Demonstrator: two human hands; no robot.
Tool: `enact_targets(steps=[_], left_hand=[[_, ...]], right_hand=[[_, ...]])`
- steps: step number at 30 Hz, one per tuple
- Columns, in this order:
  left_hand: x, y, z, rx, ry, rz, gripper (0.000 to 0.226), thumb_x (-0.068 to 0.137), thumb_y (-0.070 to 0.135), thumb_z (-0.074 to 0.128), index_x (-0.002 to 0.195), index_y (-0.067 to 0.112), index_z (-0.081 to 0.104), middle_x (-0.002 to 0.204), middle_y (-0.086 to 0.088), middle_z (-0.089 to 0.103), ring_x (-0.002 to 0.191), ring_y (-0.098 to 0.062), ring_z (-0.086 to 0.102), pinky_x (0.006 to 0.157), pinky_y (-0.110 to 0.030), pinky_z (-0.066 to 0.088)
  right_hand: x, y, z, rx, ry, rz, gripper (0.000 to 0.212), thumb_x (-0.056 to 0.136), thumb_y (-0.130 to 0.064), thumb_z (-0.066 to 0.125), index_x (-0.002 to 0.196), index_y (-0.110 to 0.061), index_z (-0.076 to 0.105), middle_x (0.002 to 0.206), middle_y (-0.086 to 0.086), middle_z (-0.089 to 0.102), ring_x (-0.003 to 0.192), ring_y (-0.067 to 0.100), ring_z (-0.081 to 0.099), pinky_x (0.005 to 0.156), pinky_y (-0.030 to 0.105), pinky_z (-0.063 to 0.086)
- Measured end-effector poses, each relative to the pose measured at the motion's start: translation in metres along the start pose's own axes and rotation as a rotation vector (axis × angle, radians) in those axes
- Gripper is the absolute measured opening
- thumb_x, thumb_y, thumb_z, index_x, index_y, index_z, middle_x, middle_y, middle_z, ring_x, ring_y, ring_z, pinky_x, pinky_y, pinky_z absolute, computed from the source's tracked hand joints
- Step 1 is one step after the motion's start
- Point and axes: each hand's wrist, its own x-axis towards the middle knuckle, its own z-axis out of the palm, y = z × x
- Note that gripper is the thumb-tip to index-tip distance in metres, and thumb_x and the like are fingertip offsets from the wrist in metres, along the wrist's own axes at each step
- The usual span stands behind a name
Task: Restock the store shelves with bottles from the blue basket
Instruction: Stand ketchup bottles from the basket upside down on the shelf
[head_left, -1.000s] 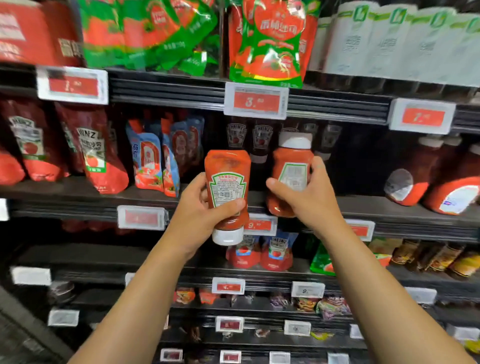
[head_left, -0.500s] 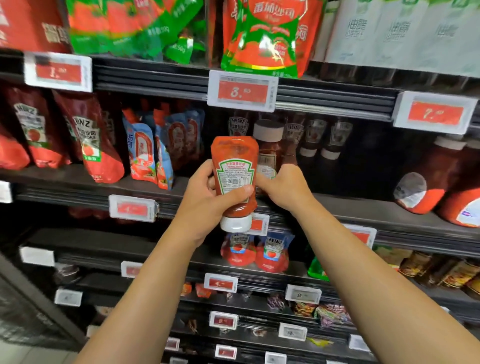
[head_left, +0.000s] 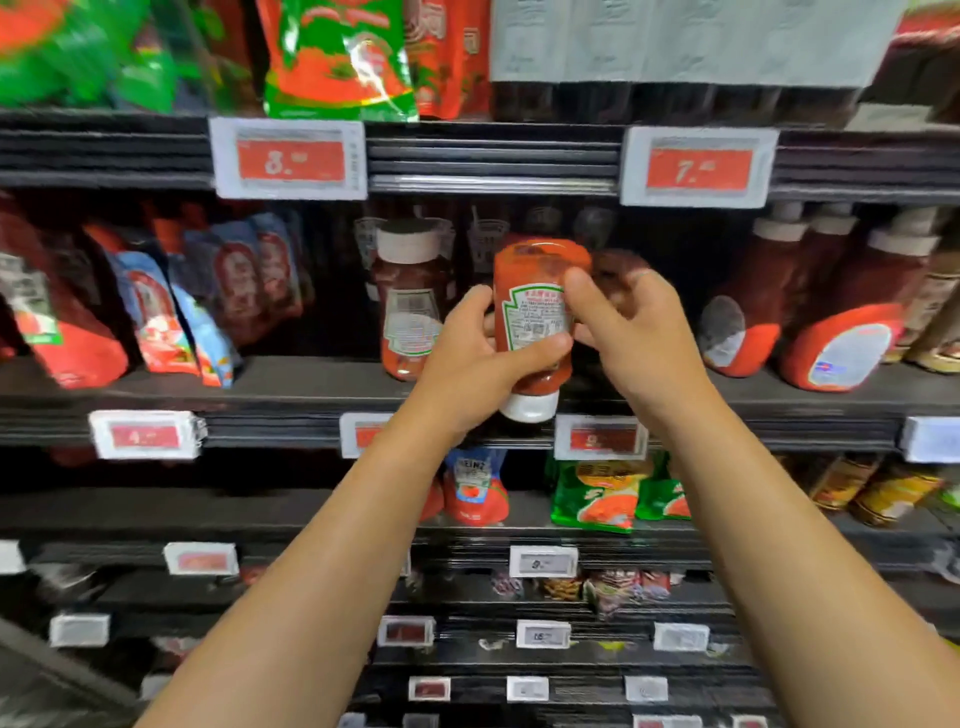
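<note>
My left hand grips the inverted red plastic ketchup bottle above the dark shelf; my right hand, fingers relaxed, touches it.

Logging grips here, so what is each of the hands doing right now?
Left hand: curled round the upside-down ketchup bottle, holding it.
Right hand: thumb on the bottle's label, fingers loosely curved beside it; a real grip cannot be told.

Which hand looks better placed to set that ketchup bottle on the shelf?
Probably the left hand: it grips the ketchup bottle cap-down just above the shelf. The right hand only touches the bottle's side with its thumb.
</note>
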Motion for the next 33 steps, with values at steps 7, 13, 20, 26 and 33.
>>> enact_targets(steps=[7, 13, 20, 26, 33], left_hand=[[0.035, -0.016, 0.011, 0.088, -0.037, -0.052, 0.053, 0.059, 0.038, 0.087, 0.106, 0.019, 0.072, 0.103, -0.005, 0.078, 0.101, -0.022, 0.074, 0.1, -0.05, 0.054], [0.041, -0.02, 0.004, 0.2, -0.003, -0.013, 0.05, 0.076, 0.032, 0.085, 0.119, 0.033, 0.06, 0.104, 0.013, 0.076, 0.098, -0.005, 0.072, 0.087, -0.026, 0.056], [0.035, -0.015, 0.006, 0.448, -0.003, 0.014, 0.029, 0.078, 0.038, 0.075, 0.084, 0.064, 0.062, 0.077, 0.027, 0.07, 0.075, 0.013, 0.064, 0.06, -0.009, 0.049], [0.041, -0.026, 0.003, 0.558, -0.023, 0.017, 0.011, 0.075, 0.029, 0.073, 0.082, 0.029, 0.065, 0.072, 0.016, 0.065, 0.067, 0.014, 0.06, 0.054, -0.008, 0.042], [0.037, -0.024, 0.004, 0.427, 0.01, 0.039, 0.058, 0.075, 0.041, 0.077, 0.125, 0.032, 0.05, 0.102, 0.012, 0.07, 0.091, 0.0, 0.067, 0.083, -0.026, 0.058]], right_hand=[[0.021, 0.014, -0.015, -0.192, 0.02, -0.064, 0.028, 0.087, -0.025, 0.078, 0.112, -0.021, 0.066, 0.104, 0.0, 0.077, 0.097, 0.012, 0.074, 0.088, 0.034, 0.058], [0.031, 0.031, -0.01, -0.158, 0.033, -0.044, 0.033, 0.086, -0.016, 0.075, 0.113, -0.03, 0.063, 0.106, -0.003, 0.077, 0.1, 0.011, 0.073, 0.087, 0.032, 0.058], [0.024, 0.034, 0.002, -0.314, 0.122, -0.038, 0.052, 0.083, -0.043, 0.074, 0.13, -0.026, 0.058, 0.113, -0.007, 0.071, 0.103, 0.006, 0.069, 0.092, 0.035, 0.058], [0.029, 0.022, 0.014, -0.605, 0.193, -0.05, 0.094, 0.063, -0.06, 0.087, 0.139, -0.02, 0.049, 0.126, 0.005, 0.062, 0.116, 0.02, 0.062, 0.096, 0.037, 0.056], [0.04, 0.033, -0.013, -0.303, 0.089, 0.011, 0.08, 0.062, -0.032, 0.097, 0.129, -0.023, 0.054, 0.109, -0.003, 0.075, 0.098, 0.007, 0.073, 0.084, 0.029, 0.062]])
